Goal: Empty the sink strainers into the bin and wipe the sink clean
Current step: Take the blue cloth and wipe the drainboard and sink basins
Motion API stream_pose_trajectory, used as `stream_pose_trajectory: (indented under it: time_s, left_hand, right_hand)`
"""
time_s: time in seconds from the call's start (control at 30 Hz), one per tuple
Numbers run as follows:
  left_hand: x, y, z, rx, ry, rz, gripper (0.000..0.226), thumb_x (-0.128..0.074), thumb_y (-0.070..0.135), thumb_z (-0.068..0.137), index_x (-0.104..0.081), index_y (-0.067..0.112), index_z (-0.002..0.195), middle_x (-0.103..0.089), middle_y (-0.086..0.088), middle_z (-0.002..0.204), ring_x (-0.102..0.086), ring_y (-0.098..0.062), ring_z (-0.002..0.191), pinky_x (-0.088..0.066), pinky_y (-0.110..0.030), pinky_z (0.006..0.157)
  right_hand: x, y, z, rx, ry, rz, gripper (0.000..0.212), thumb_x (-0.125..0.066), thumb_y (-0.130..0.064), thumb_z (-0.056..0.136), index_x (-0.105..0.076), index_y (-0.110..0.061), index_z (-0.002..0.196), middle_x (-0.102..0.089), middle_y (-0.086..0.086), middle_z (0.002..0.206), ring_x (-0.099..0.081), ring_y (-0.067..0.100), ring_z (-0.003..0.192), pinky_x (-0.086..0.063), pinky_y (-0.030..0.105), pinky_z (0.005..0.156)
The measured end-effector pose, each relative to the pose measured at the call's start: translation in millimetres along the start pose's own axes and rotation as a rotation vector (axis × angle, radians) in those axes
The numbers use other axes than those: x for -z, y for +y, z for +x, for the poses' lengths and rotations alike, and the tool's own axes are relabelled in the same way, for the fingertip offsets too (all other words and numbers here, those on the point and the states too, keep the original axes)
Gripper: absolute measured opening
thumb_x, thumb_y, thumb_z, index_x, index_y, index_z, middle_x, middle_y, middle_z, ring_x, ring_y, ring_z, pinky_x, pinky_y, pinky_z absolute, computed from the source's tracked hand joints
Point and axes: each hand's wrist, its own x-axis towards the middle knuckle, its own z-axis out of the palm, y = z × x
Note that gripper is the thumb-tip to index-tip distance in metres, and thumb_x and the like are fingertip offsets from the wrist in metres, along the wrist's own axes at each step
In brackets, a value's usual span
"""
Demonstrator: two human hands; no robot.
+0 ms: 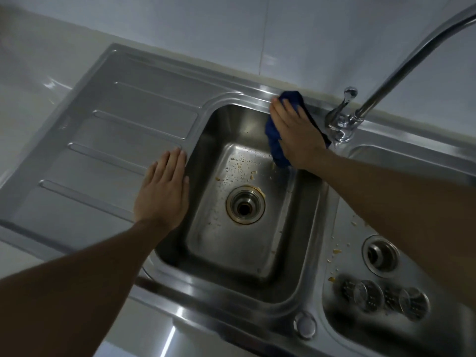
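With the left hand (163, 188) lying flat, fingers straight, on the drainboard (108, 140) for balance, the right hand (296, 132) presses the blue cloth (277, 148) with straight fingers on the sink (257, 253) far rim, and should sweep crumbs (240, 167) drainward with firm, overlapping strokes.

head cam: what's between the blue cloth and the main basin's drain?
Head view: only the basin floor, wet and scattered with yellowish crumbs, lies between the blue cloth under the right hand and the drain.

Strainers (386, 300) in right basin (342, 253) (loose)
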Motion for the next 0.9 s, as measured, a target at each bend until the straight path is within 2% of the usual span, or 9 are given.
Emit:
stream_pose_trajectory:
  time_s: [0.1, 0.17, 0.3, 0.4, 0.47, 0.53, 0.6, 0.77, 0.9]
  left_hand:
    - [0.6, 5.4, -1.7, 0.000, 0.011, -0.004, 0.059, -0.005, 0.039, 0.107, -0.007, 0.016, 0.161, -0.005, -0.002, 0.168, 0.003, -0.018, 0.154, -0.005, -0.040, 0.125]
    - [1.4, 6.0, -0.7, 0.005, 0.011, -0.009, 0.058, -0.005, 0.037, 0.107, -0.006, 0.016, 0.161, -0.004, -0.002, 0.168, 0.004, -0.017, 0.154, -0.005, -0.039, 0.126]
    - [1.3, 4.2, -0.8, 0.000, 0.021, -0.004, 0.057, -0.007, 0.035, 0.107, -0.007, 0.015, 0.161, -0.006, -0.003, 0.168, 0.002, -0.019, 0.155, -0.008, -0.042, 0.127]
    - [0.6, 4.8, 0.1, -0.005, 0.019, -0.009, 0.058, -0.005, 0.036, 0.107, -0.009, 0.014, 0.161, -0.007, -0.004, 0.169, 0.000, -0.020, 0.156, -0.011, -0.042, 0.127]
    - [-0.7, 3.4, 0.4, -0.009, 0.020, -0.005, 0.059, -0.004, 0.037, 0.107, -0.008, 0.014, 0.161, -0.006, -0.003, 0.169, 0.000, -0.020, 0.156, -0.010, -0.043, 0.127]
    - [-0.9, 2.7, 0.4, -0.010, 0.022, 0.006, 0.058, -0.006, 0.037, 0.107, -0.007, 0.014, 0.161, -0.004, -0.003, 0.168, 0.001, -0.020, 0.156, -0.008, -0.042, 0.126]
    - [-0.2, 2.3, 0.8, -0.015, 0.022, 0.007, 0.058, -0.008, 0.037, 0.107, -0.007, 0.014, 0.161, -0.003, -0.003, 0.168, 0.002, -0.020, 0.156, -0.006, -0.041, 0.126]
    - [1.3, 2.2, 0.4, -0.016, 0.017, -0.001, 0.058, -0.007, 0.037, 0.107, -0.007, 0.014, 0.161, -0.003, -0.003, 0.168, 0.003, -0.020, 0.156, -0.005, -0.041, 0.126]
    - [1.4, 2.0, 1.2, -0.015, 0.016, -0.002, 0.059, -0.004, 0.038, 0.107, -0.003, 0.015, 0.161, -0.001, -0.004, 0.168, 0.005, -0.020, 0.156, -0.003, -0.040, 0.127]
  right_hand:
    - [-0.1, -11.7, 29.2, 0.094, 0.037, -0.076, 0.093, -0.058, -0.004, 0.083, -0.003, -0.006, 0.158, -0.002, 0.009, 0.167, -0.005, 0.028, 0.153, -0.008, 0.045, 0.123]
    - [-3.2, -13.5, 31.7, 0.063, 0.066, -0.085, 0.093, -0.055, -0.002, 0.082, -0.003, -0.007, 0.158, -0.003, 0.008, 0.167, -0.005, 0.027, 0.153, -0.008, 0.044, 0.123]
    - [-16.7, -7.7, -7.5, -0.262, 0.156, 0.009, 0.089, -0.054, -0.014, 0.086, -0.002, -0.010, 0.159, -0.001, 0.007, 0.167, 0.000, 0.029, 0.154, -0.002, 0.047, 0.124]
    - [-13.6, -22.3, -1.1, -0.496, 0.167, 0.074, 0.098, -0.059, -0.027, 0.082, 0.000, -0.012, 0.159, 0.005, 0.007, 0.167, 0.002, 0.038, 0.152, 0.004, 0.054, 0.120]
    - [-9.0, -34.8, 20.8, -0.450, 0.171, 0.083, 0.099, -0.060, -0.025, 0.082, 0.001, -0.015, 0.159, 0.007, 0.003, 0.167, 0.005, 0.039, 0.151, 0.005, 0.056, 0.118]
    - [-4.5, -42.1, 41.7, -0.234, 0.151, 0.041, 0.097, -0.061, -0.022, 0.083, 0.000, -0.015, 0.159, 0.005, 0.001, 0.167, 0.005, 0.035, 0.152, -0.001, 0.055, 0.120]
    - [-1.3, -43.1, 53.5, -0.127, 0.133, 0.004, 0.094, -0.060, -0.024, 0.085, -0.003, -0.014, 0.159, 0.002, 0.002, 0.168, 0.002, 0.029, 0.153, -0.006, 0.052, 0.121]
    - [-11.2, -23.0, 17.5, -0.346, 0.230, 0.048, 0.096, -0.062, -0.034, 0.086, -0.003, -0.010, 0.158, 0.000, 0.007, 0.167, -0.002, 0.031, 0.153, -0.003, 0.052, 0.123]
    - [-17.5, -13.7, -6.2, -0.404, 0.268, 0.134, 0.085, -0.053, -0.019, 0.090, -0.005, -0.008, 0.158, -0.003, 0.011, 0.167, -0.003, 0.033, 0.153, -0.003, 0.052, 0.123]
